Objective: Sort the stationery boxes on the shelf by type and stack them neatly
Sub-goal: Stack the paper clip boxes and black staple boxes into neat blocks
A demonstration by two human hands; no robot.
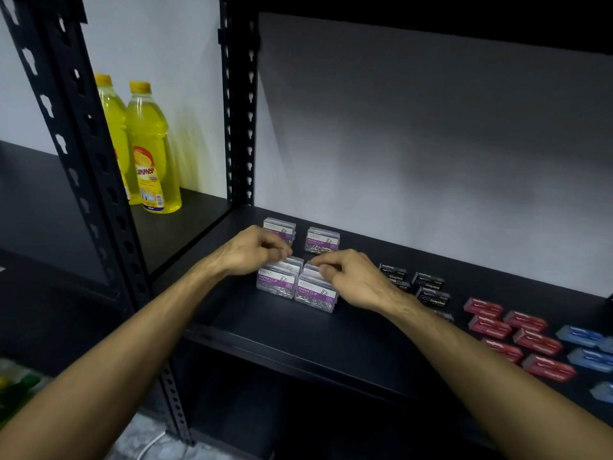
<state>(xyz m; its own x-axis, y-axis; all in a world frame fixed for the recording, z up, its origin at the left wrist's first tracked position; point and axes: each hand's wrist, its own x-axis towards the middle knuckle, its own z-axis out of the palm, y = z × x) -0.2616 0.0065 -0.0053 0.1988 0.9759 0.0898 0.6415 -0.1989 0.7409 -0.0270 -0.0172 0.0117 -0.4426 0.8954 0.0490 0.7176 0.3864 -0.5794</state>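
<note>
Paper clip boxes (277, 283), long axes left-right, labels facing near; your left hand (252, 250) and right hand (351, 280) pinched their tops, fingers curled.

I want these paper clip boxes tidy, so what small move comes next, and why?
Probably nudge the two front paper clip boxes together and square them: left hand and right hand already pinch their tops, a narrow gap separates them, and the right box sits slightly forward.

Off to the left we've got two yellow dish soap bottles (154, 151) standing side by side in the next bay, behind a black perforated upright (89, 154), white wall (398, 127) behind.
</note>
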